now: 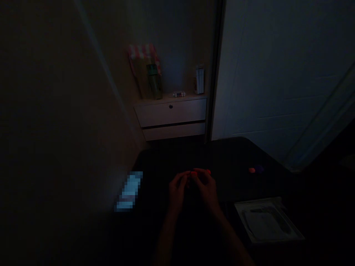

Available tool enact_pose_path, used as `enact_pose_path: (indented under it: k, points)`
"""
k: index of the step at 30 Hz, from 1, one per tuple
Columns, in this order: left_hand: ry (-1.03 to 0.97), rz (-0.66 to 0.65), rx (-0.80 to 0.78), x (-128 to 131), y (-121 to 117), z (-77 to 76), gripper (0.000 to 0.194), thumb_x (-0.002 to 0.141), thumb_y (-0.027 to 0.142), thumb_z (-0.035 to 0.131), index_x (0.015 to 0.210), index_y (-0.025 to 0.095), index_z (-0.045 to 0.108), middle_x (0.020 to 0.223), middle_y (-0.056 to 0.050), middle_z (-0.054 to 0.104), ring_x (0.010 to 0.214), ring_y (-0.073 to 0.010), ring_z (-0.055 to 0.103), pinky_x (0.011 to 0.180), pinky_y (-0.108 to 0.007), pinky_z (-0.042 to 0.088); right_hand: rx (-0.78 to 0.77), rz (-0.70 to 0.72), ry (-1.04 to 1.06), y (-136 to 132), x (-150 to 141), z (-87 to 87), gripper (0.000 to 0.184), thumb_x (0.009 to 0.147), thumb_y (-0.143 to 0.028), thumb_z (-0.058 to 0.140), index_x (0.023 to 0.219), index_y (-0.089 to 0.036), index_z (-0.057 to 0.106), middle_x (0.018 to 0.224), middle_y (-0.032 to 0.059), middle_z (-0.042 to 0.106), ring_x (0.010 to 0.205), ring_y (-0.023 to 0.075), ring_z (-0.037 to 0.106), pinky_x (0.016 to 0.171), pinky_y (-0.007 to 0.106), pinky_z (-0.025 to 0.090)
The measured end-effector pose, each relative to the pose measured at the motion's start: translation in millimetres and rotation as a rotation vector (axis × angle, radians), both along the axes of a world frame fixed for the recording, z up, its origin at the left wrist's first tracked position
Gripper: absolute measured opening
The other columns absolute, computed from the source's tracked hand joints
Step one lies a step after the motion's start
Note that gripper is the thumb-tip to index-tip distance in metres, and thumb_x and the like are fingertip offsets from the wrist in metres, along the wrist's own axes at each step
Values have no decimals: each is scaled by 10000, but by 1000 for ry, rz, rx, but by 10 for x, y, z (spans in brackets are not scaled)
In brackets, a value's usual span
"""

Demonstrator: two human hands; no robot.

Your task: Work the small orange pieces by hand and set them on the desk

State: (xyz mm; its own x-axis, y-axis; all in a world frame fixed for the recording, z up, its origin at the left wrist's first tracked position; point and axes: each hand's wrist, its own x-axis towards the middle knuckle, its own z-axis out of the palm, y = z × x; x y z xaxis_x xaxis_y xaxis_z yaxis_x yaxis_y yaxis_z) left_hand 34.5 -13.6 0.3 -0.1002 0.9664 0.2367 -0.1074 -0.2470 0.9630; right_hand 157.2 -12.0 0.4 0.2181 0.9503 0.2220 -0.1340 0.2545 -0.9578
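Observation:
In near darkness, my left hand and my right hand meet over the dark table. A small bright red lump, soft-looking like modelling clay, sits between the thumb and fingers of my right hand. The fingertips of my left hand are pinched together close beside it; what they hold is too dark to make out. Another red lump shows just behind my right fingers, partly hidden by them.
On the table's right lie an orange lump and a purple lump. A pale, flat square package lies at the near right. At left glows a blurred screen. Beyond the table, a drawer cabinet carries a green bottle.

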Motion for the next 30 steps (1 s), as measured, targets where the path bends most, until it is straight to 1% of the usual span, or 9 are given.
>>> enact_pose_path:
  k: [3, 7, 16, 22, 27, 30]
  points:
    - [33, -18, 37, -2, -3, 9, 251, 904, 362, 649, 1033, 198, 789, 979, -76, 714, 798, -171, 603, 712, -269, 473, 10, -31, -27, -7, -5, 17, 335, 827, -490, 737, 1001, -204, 723, 962, 79, 768, 902, 256, 725, 798, 369, 578]
    - [49, -30, 56, -5, 1, 2, 269, 911, 368, 635, 1055, 198, 786, 1045, -95, 708, 863, -197, 622, 700, -271, 485, 2, -53, -65, -9, -14, 34, 335, 820, -496, 740, 975, -199, 730, 943, 80, 769, 877, 255, 726, 791, 369, 573]
    - [65, -36, 66, -4, -12, 31, 253, 916, 331, 627, 1071, 211, 787, 1055, -89, 698, 893, -201, 628, 705, -270, 495, 3, -47, -80, -7, -27, 15, 335, 848, -509, 712, 946, -189, 733, 938, 84, 772, 862, 253, 723, 780, 357, 561]
    - [66, -42, 87, -14, -9, 15, 254, 917, 340, 634, 1074, 220, 794, 1062, -90, 702, 871, -197, 633, 702, -277, 494, 22, -44, -100, -5, -14, 15, 353, 840, -532, 714, 928, -190, 737, 929, 87, 774, 858, 253, 723, 779, 356, 561]
    - [61, -57, 82, -16, -21, 31, 262, 902, 350, 658, 1087, 230, 800, 1100, -95, 693, 935, -219, 642, 702, -278, 509, 26, -53, -94, -14, -16, 19, 329, 844, -517, 711, 919, -198, 739, 918, 79, 776, 852, 251, 727, 769, 358, 570]
    - [82, -57, 72, -19, -34, 46, 262, 890, 346, 675, 1093, 238, 802, 1091, -84, 687, 891, -202, 638, 696, -274, 509, 29, -58, -104, -14, -10, 9, 327, 854, -516, 698, 933, -202, 742, 932, 80, 778, 871, 255, 727, 773, 360, 575]
